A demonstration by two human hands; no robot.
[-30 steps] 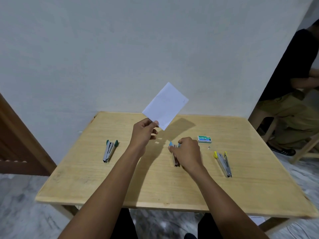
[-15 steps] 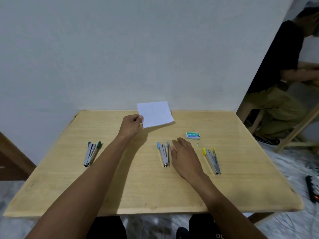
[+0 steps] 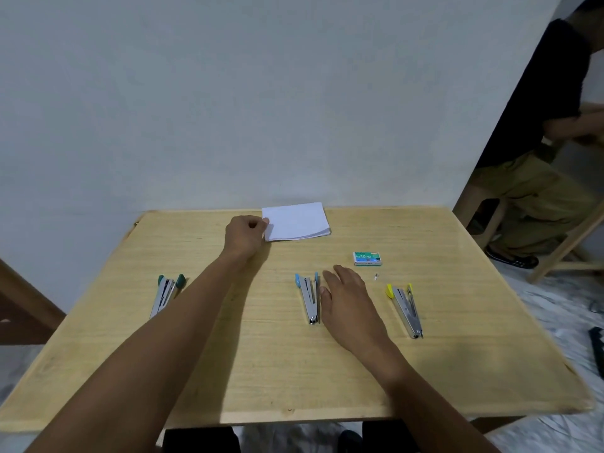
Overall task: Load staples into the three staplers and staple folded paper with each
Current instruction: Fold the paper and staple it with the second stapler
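At the far edge of the wooden table (image 3: pixel 228 371), the left hand (image 3: pixel 245 238) is stretched forward with the arm nearly straight, its fingers curled and its grip pinched on the left edge of the folded paper (image 3: pixel 295 221), which lies flat on the table close to the wall. Whether the thumb presses the sheet from above or tucks under it is hard to tell from this angle.

Nearer, the right hand (image 3: pixel 348 300) rests palm down with its grip released, fingers loosely spread and holding nothing. Its thumb side lies just beside the blue stapler (image 3: pixel 309 297), possibly touching it. That stapler lies open, its two arms spread in a narrow V with the blue tips pointing away.

Left of the left forearm lies the green stapler (image 3: pixel 166 294), also open. Right of the right hand lies the yellow stapler (image 3: pixel 405 308), open likewise. Beyond it sits a green staple box (image 3: pixel 367 258), and a small strip of staples (image 3: pixel 376 276) lies between box and yellow stapler.
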